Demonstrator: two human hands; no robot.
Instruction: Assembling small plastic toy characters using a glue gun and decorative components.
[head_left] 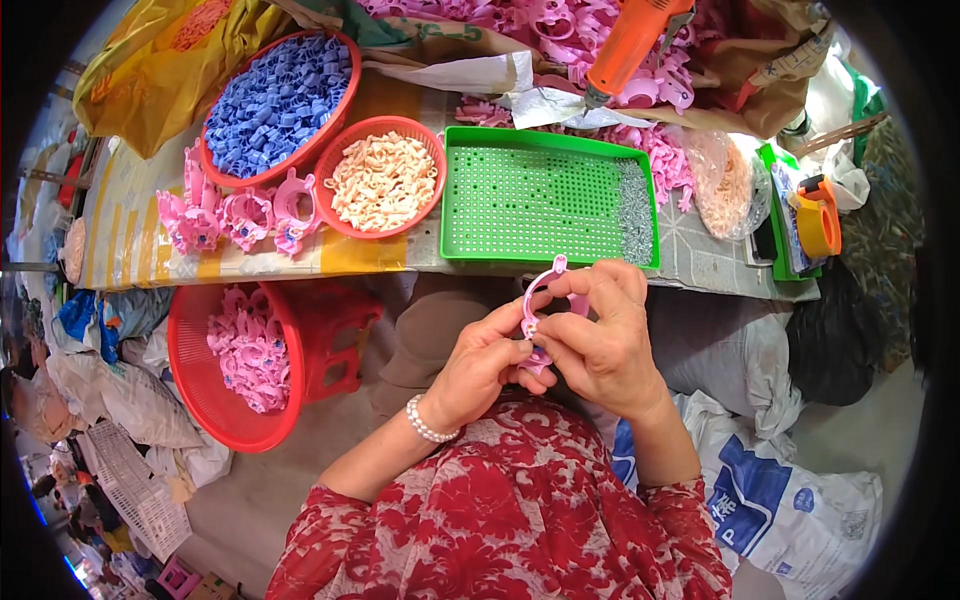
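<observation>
Just in front of the table edge, my two hands meet around a pink ring-shaped plastic part (535, 288). My left hand (475, 362) pinches its lower end between thumb and fingers. From the other side my right hand (612, 345) is closed on the same part, thumb and fingertips at its lower middle. Something small and pale shows at the thumb tips, too small to name. A green perforated tray (540, 190) lies just beyond my hands, with small silvery metal pieces, probably screws, (635, 210) gathered along its right side.
An orange power screwdriver (630, 45) hangs over the table. A basket of blue pieces (280, 105), a basket of cream pieces (383, 180) and several pink parts (245, 215) stand left. Below sits a red basket (190, 370) of pink parts. Orange tape (818, 225) lies right.
</observation>
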